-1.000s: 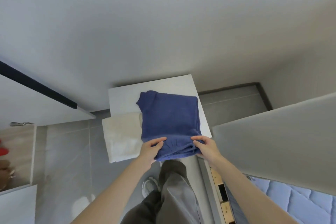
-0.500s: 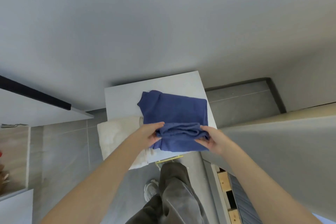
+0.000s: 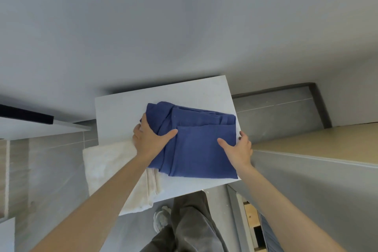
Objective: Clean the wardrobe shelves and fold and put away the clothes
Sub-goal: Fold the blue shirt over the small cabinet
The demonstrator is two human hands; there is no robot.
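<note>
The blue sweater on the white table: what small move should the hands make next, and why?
Probably lift the blue sweater straight up off the white table. It looks fully folded, and the left hand and right hand grip its two sides, thumbs on top. Its left edge overlaps the cream cloth, so lifting avoids dragging that.

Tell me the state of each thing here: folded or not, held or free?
blue garment: folded, on the white board, held at both sides
white cloth: folded, not held, overhanging the board's left edge
left hand: grips the blue garment's left side
right hand: grips the blue garment's right side
</note>
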